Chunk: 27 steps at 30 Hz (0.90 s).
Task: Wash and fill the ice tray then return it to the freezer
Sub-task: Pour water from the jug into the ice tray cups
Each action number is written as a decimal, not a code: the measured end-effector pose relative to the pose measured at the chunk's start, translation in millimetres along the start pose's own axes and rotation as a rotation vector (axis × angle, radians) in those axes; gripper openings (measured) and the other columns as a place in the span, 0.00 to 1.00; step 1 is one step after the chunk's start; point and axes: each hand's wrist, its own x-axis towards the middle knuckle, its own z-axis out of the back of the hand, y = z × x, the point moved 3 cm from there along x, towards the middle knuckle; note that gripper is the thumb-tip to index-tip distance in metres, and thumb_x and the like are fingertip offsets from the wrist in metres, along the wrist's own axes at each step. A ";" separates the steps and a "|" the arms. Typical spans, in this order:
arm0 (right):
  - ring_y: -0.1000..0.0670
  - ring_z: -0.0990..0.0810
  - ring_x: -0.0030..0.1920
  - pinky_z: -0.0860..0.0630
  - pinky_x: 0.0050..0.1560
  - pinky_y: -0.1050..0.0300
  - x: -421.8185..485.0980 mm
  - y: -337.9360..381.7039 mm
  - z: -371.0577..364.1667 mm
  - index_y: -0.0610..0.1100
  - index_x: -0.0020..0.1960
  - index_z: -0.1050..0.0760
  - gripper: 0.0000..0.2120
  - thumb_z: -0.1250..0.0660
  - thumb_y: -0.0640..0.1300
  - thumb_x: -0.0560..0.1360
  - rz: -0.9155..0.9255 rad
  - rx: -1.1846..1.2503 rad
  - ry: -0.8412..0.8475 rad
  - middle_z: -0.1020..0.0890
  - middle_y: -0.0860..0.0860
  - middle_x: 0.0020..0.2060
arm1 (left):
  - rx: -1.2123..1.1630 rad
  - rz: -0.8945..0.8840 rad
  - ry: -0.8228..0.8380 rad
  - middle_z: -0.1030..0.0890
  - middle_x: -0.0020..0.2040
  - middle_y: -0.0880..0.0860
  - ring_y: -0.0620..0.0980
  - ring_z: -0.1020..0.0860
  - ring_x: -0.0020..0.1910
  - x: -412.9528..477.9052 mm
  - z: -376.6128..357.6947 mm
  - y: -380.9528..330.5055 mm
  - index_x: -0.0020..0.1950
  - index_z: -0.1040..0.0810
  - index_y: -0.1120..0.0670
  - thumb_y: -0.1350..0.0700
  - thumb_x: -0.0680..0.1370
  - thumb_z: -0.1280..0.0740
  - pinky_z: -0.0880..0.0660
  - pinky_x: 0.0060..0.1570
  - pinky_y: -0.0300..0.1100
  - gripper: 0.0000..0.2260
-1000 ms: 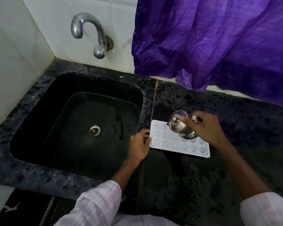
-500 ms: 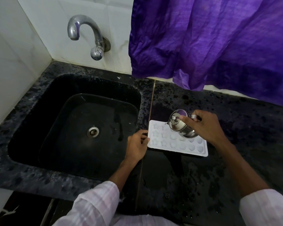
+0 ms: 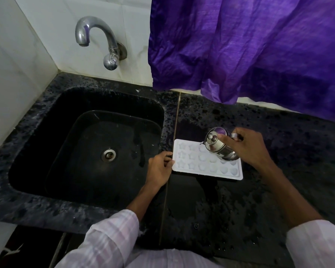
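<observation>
While the right hand (image 3: pixel 248 149) grips the handle of a small steel jug (image 3: pixel 219 147), its forefinger laid along the jug's side toward the lid, the left hand (image 3: pixel 160 168) holds the near left edge of the ice tray (image 3: pixel 207 176) with curled fingers, fingertips touching the rim. The jug is tilted, lid and short spout pointing left, and hangs over the far right part of the tray. Whether water is running from the spout I cannot tell.

The white tray lies flat on the dark speckled counter (image 3: pixel 230 213), just right of the sink (image 3: pixel 37 136), its long side running left to right. Its hollows stand in three rows, star shapes toward the left and rounder shapes toward the right.

Both forearms are bare, with pale checked sleeves (image 3: pixel 112 235) pushed up at the bottom of the view. The counter around the tray looks wet, with drops scattered on it. The black sink has a metal drain (image 3: pixel 108 155) in its floor. A curved steel tap (image 3: pixel 97 35) comes out of the white tiled wall (image 3: pixel 17 64) above it. A purple curtain (image 3: pixel 249 45) hangs over the back of the counter.
</observation>
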 end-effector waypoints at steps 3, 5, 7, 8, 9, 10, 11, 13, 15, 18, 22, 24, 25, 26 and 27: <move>0.55 0.35 0.28 0.36 0.32 0.62 0.0 0.1 1.6 0.45 0.29 0.37 0.24 0.26 0.56 0.71 0.001 -0.002 -0.001 0.30 0.52 0.25 | 0.004 -0.005 0.001 0.14 0.48 0.54 0.43 0.19 0.41 -0.2 -0.5 0.1 0.62 0.19 0.58 0.62 0.78 0.29 0.27 0.40 0.23 0.13; 0.55 0.35 0.28 0.35 0.32 0.61 0.7 0.1 2.1 0.45 0.29 0.36 0.24 0.26 0.55 0.71 -0.002 -0.013 0.000 0.30 0.52 0.25 | 0.004 -0.011 0.001 0.14 0.48 0.54 0.42 0.19 0.40 -0.1 -0.5 -0.2 0.62 0.19 0.58 0.62 0.77 0.29 0.27 0.39 0.22 0.13; 0.55 0.35 0.28 0.35 0.33 0.60 1.5 0.0 2.4 0.44 0.30 0.36 0.24 0.26 0.55 0.71 -0.005 -0.026 0.003 0.30 0.52 0.25 | 0.002 -0.020 0.001 0.14 0.48 0.54 0.41 0.20 0.39 -0.3 0.0 -1.0 0.61 0.18 0.58 0.63 0.77 0.30 0.27 0.39 0.22 0.12; 0.55 0.35 0.28 0.34 0.33 0.59 1.8 -0.2 2.6 0.44 0.30 0.36 0.24 0.26 0.55 0.71 -0.006 -0.031 0.001 0.30 0.52 0.25 | 0.002 -0.024 0.001 0.14 0.48 0.55 0.41 0.20 0.39 -0.1 0.1 -1.3 0.61 0.18 0.58 0.63 0.77 0.30 0.27 0.39 0.22 0.12; 0.55 0.35 0.28 0.34 0.33 0.59 2.2 -0.6 2.8 0.44 0.30 0.36 0.25 0.26 0.55 0.71 -0.006 -0.034 0.000 0.30 0.52 0.25 | 0.002 -0.029 0.002 0.13 0.48 0.55 0.41 0.20 0.39 -0.1 0.2 -1.5 0.61 0.18 0.58 0.63 0.77 0.30 0.26 0.40 0.22 0.12; 0.55 0.35 0.28 0.34 0.33 0.59 2.4 -1.1 3.0 0.44 0.30 0.36 0.25 0.26 0.55 0.71 -0.006 -0.036 0.000 0.30 0.52 0.25 | 0.001 -0.031 0.004 0.13 0.48 0.55 0.42 0.20 0.39 0.1 0.1 -1.6 0.61 0.18 0.58 0.63 0.77 0.30 0.26 0.40 0.23 0.12; 0.55 0.35 0.28 0.34 0.33 0.59 2.4 -1.6 3.2 0.44 0.30 0.36 0.25 0.26 0.56 0.71 -0.006 -0.036 -0.001 0.30 0.51 0.25 | 0.001 -0.032 0.006 0.13 0.48 0.55 0.42 0.19 0.40 0.0 0.3 -1.8 0.61 0.18 0.58 0.63 0.77 0.30 0.24 0.42 0.27 0.12; 0.55 0.34 0.27 0.34 0.33 0.58 2.5 -3.3 4.0 0.44 0.29 0.36 0.25 0.26 0.56 0.71 -0.007 -0.044 -0.005 0.29 0.51 0.25 | -0.001 -0.032 0.007 0.14 0.48 0.55 0.43 0.19 0.41 0.4 0.5 -2.0 0.62 0.18 0.59 0.62 0.78 0.30 0.21 0.45 0.33 0.13; 0.55 0.34 0.27 0.34 0.33 0.58 1.8 -4.3 5.3 0.44 0.29 0.36 0.25 0.26 0.56 0.71 -0.004 -0.057 -0.007 0.30 0.52 0.25 | -0.003 -0.027 0.006 0.14 0.48 0.55 0.44 0.18 0.41 1.0 0.4 -1.0 0.62 0.18 0.59 0.62 0.77 0.29 0.20 0.47 0.36 0.13; 0.55 0.34 0.27 0.34 0.32 0.59 -0.5 -6.2 8.9 0.44 0.29 0.36 0.24 0.26 0.55 0.71 -0.006 -0.060 -0.017 0.30 0.52 0.24 | -0.003 -0.021 0.007 0.14 0.48 0.55 0.44 0.18 0.42 0.9 0.2 0.4 0.63 0.19 0.59 0.62 0.78 0.29 0.20 0.49 0.38 0.13; 0.54 0.35 0.27 0.34 0.32 0.58 -2.7 -11.6 15.1 0.44 0.30 0.36 0.25 0.26 0.55 0.71 -0.018 -0.068 -0.027 0.30 0.52 0.24 | -0.021 -0.019 0.011 0.14 0.47 0.54 0.47 0.16 0.42 1.0 -1.0 1.2 0.62 0.19 0.59 0.63 0.77 0.29 0.18 0.50 0.45 0.13; 0.54 0.35 0.27 0.34 0.32 0.58 -3.4 -13.8 17.9 0.43 0.30 0.36 0.25 0.26 0.56 0.71 -0.024 -0.080 -0.023 0.30 0.52 0.24 | -0.023 -0.019 0.009 0.13 0.47 0.55 0.48 0.16 0.43 1.2 -1.4 1.0 0.63 0.20 0.60 0.63 0.77 0.29 0.18 0.50 0.46 0.14; 0.54 0.35 0.27 0.34 0.32 0.59 -3.8 -14.6 19.0 0.43 0.30 0.36 0.25 0.26 0.56 0.71 -0.027 -0.086 -0.024 0.30 0.52 0.24 | -0.024 -0.017 0.007 0.13 0.47 0.55 0.49 0.16 0.44 1.2 -1.5 1.0 0.64 0.20 0.60 0.63 0.77 0.29 0.18 0.50 0.46 0.15; 0.54 0.35 0.27 0.34 0.32 0.60 -4.3 -15.4 20.5 0.44 0.29 0.37 0.25 0.26 0.56 0.71 -0.030 -0.089 -0.026 0.30 0.52 0.24 | -0.025 -0.015 0.006 0.13 0.47 0.55 0.49 0.16 0.44 1.4 -1.8 1.4 0.64 0.20 0.60 0.63 0.77 0.29 0.18 0.50 0.46 0.15; 0.54 0.35 0.27 0.35 0.32 0.61 -4.8 -16.1 21.9 0.44 0.29 0.37 0.25 0.26 0.55 0.71 -0.035 -0.090 -0.030 0.31 0.52 0.24 | -0.025 -0.015 0.006 0.13 0.47 0.55 0.49 0.16 0.44 1.3 -1.9 1.4 0.65 0.21 0.60 0.63 0.77 0.29 0.18 0.51 0.46 0.16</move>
